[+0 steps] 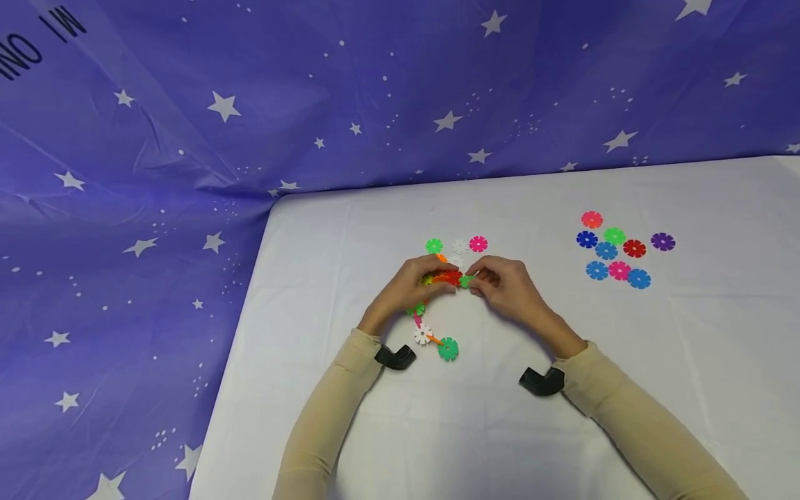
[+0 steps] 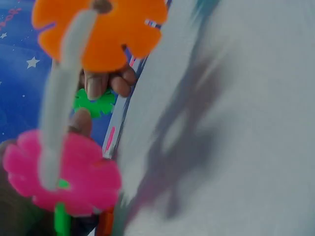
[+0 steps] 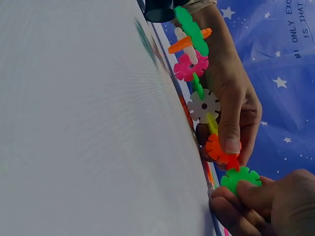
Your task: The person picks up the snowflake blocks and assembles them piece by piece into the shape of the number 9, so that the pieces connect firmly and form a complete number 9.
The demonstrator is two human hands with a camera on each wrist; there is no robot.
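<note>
At the far left, a violet-blue cloth printed with white stars (image 1: 144, 292) is seen hung beside and behind a bench covered in white cloth (image 1: 306, 278). The left hand (image 1: 406, 283), beige-sleeved, is held over the bench, its grip clamped on an orange-red notched disc in a chain of multicoloured notched plastic discs (image 1: 423, 334). The chain's near end, a darker green disc (image 1: 448, 349), is shown below the fingers. Beyond the hands, a loose bright green disc (image 1: 434, 246) is seen. Between the hands, a small green notched plastic disc (image 1: 466, 281) is held at the chain's red piece; whether it is slotted in cannot be told. A loose pink disc (image 1: 478, 244) is seen behind. By the right hand (image 1: 509, 288), the small green disc is pinched, its grip closed between thumb and fingers. Farther right, a scattered group of loose coloured discs (image 1: 634, 248) is spread well apart from the hands.
</note>
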